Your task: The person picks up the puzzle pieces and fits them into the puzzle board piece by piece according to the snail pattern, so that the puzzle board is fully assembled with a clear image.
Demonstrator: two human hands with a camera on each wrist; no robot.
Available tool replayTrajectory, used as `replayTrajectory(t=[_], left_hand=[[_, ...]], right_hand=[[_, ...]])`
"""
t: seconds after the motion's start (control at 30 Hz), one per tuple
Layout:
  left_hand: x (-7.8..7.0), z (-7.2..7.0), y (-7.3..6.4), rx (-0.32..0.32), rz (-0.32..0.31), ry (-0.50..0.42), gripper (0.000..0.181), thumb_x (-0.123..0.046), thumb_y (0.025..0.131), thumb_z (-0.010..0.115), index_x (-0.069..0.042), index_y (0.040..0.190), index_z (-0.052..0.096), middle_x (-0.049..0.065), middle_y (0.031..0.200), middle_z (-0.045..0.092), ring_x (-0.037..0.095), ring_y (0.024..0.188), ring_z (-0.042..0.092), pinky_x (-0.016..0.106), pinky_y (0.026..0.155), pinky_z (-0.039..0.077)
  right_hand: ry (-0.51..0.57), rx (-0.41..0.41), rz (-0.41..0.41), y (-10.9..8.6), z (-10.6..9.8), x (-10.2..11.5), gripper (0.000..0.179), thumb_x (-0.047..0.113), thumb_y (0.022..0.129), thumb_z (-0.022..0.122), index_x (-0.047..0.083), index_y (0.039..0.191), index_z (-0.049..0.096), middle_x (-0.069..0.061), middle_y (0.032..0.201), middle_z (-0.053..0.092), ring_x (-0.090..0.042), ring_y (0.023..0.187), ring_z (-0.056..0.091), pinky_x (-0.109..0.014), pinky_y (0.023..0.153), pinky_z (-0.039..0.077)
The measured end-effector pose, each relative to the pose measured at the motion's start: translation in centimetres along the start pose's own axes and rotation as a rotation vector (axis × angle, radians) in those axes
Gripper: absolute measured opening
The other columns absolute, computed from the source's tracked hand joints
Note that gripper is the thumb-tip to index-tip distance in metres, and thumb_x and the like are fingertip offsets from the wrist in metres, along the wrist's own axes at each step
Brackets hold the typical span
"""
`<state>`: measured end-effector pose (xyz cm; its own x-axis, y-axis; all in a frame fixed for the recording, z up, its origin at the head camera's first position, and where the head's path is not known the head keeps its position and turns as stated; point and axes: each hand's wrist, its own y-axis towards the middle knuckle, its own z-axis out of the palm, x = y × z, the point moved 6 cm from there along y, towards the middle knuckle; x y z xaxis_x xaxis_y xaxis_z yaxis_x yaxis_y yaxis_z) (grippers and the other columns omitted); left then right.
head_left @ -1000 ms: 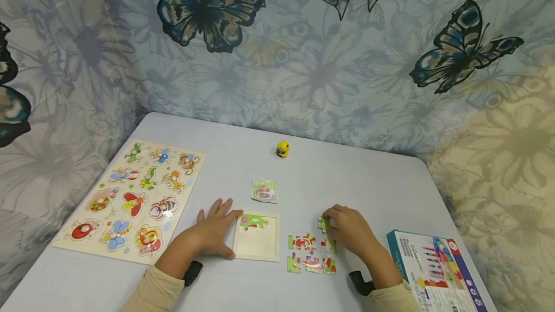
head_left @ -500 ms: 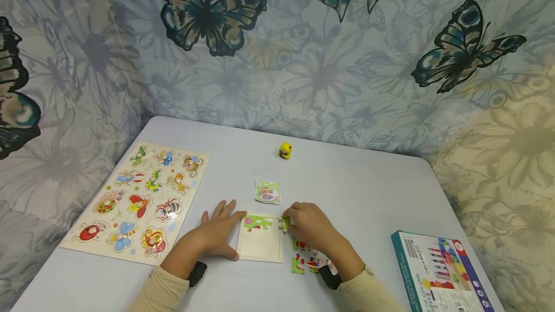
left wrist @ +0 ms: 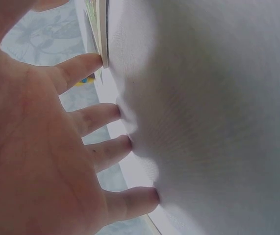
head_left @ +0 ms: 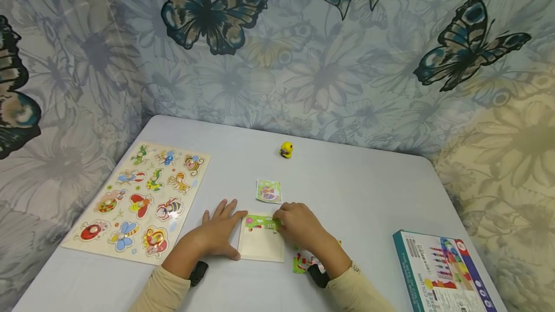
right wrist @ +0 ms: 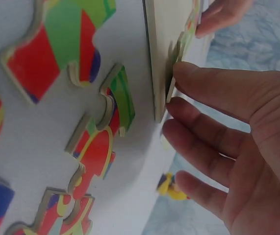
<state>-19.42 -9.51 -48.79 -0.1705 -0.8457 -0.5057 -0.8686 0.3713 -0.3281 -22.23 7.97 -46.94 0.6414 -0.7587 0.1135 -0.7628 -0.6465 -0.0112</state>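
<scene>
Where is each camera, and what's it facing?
Head: on the head, facing forward and down at the table and puzzle tray; left hand, right hand and sleeves show.
Left wrist: worn there, facing the table and tray's edge; left palm and fingers show.
Right wrist: worn there, facing loose pieces and tray; right hand, pinching a piece, and some left hand show.
Head and right wrist share the yellow toy.

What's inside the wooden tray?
Green puzzle pieces along the far edge of the tray; its near part is bare. From above, the right hand partly hides the far right corner.
</scene>
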Motion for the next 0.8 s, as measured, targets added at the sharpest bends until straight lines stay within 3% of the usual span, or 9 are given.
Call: replayTrajectory(t=[0.4, 0.8], left_hand=[[0.01, -0.03, -0.04, -0.003, 0.005, 0.010, 0.099, -0.032, 0.061, 0.091, -0.013, 0.144, 0.043, 0.021, 0.159, 0.020, 0.044, 0.147, 0.009, 0.076, 0.105, 0.011], [0.22, 0.23, 0.17, -0.003, 0.003, 0.027, 0.099, -0.033, 0.061, 0.091, -0.014, 0.145, 0.042, 0.020, 0.159, 0.019, 0.044, 0.147, 0.009, 0.076, 0.105, 0.012]], right_hand=[[-0.075, -0.003, 0.017, 0.26, -0.05, 0.55, 0.021, 0.018, 0.078, 0.081, 0.014, 0.097, 0.073, 0.002, 0.092, 0.069, -0.016, 0.086, 0.063, -0.040, 0.090, 0.050], [-0.050, -0.024, 0.010, -0.64, -0.49, 0.57, 0.021, 0.016, 0.080, 0.079, 0.015, 0.100, 0.074, 0.003, 0.096, 0.072, -0.018, 0.095, 0.066, -0.041, 0.093, 0.048]])
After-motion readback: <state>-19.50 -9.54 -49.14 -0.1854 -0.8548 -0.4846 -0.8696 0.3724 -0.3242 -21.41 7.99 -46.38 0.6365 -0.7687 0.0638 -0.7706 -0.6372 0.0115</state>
